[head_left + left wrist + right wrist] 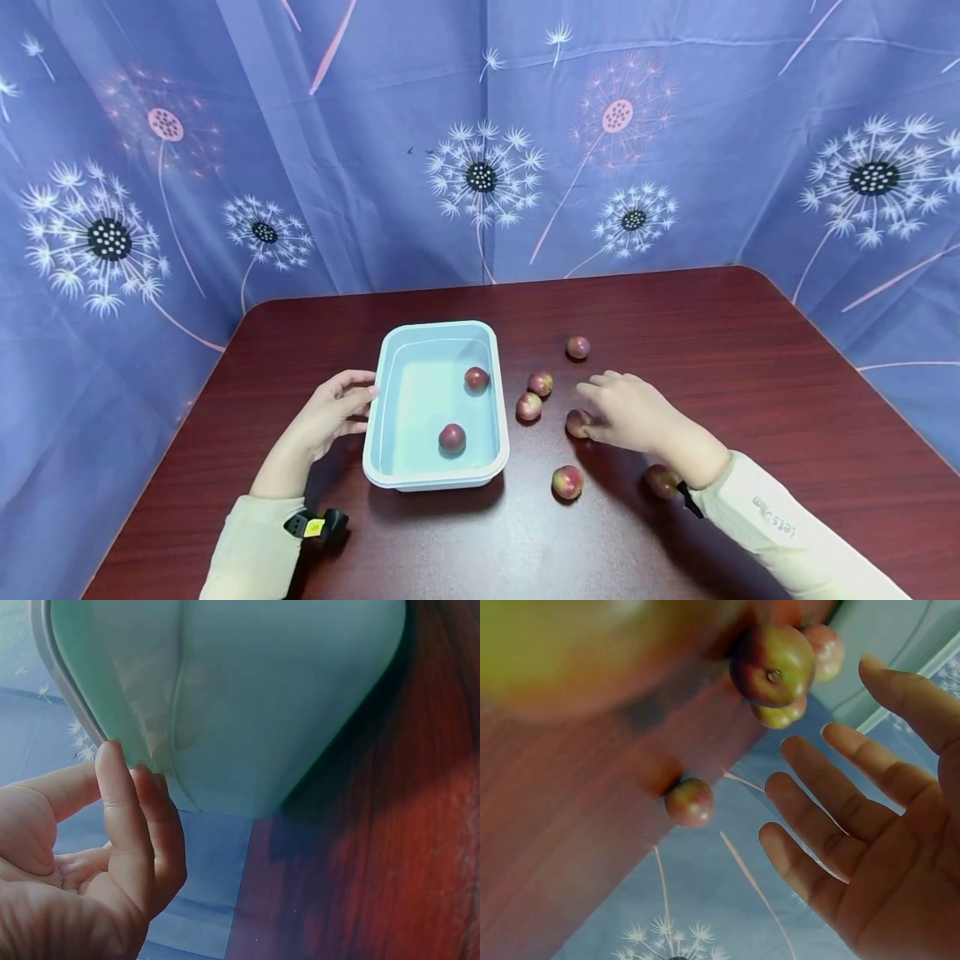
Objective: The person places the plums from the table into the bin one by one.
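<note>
A light blue plastic basin (438, 481) stands on the table with two plums inside, one plum (476, 379) by its right wall and another plum (452, 438) nearer the front. My left hand (335, 410) holds the basin's left rim, the thumb at the edge and other fingers bent below it; the left hand (124, 847) also shows in the left wrist view. Over the table right of the basin, my right hand (630, 412) reaches to a reddish plum (578, 422). In the right wrist view that hand (877, 825) has its fingers spread, apart from the plum (774, 666).
Two plums (528, 407) sit side by side right of the basin. Another plum (577, 347) lies farther back, one plum (567, 482) nearer the front, and one plum (662, 481) under the right wrist. A blue dandelion-print curtain (375, 167) hangs behind the dark red table (697, 333).
</note>
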`<state>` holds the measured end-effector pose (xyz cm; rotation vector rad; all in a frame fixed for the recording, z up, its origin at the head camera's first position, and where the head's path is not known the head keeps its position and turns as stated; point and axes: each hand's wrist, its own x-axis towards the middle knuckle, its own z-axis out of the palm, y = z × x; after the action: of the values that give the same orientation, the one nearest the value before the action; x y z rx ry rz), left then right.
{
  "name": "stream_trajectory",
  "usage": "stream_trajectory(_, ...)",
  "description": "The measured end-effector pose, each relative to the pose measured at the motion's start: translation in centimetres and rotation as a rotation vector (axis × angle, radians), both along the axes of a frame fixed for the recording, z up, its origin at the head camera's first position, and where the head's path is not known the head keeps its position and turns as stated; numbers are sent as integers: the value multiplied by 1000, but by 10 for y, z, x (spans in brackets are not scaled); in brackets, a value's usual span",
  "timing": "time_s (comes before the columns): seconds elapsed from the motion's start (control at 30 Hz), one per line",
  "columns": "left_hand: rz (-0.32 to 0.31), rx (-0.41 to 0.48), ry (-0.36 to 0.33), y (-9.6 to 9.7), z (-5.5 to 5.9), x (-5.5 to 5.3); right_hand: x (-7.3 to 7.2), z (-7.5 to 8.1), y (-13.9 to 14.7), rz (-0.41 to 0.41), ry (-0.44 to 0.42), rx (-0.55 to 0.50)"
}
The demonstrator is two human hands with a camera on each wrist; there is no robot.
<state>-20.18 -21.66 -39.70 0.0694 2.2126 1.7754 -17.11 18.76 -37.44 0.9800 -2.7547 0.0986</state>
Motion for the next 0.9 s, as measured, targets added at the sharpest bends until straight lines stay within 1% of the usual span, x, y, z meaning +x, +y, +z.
stream_trajectory(0.23,-2,14,5,-1,-1,0,0,-9,1,6,-40,-6)
stream_trajectory(0.6,-1,11,1,0,-1,0,1,-19,2,13,-54,-18)
stream_trajectory(0.9,-3,9,-1,0,0,1,0,-25,-2,13,-54,11)
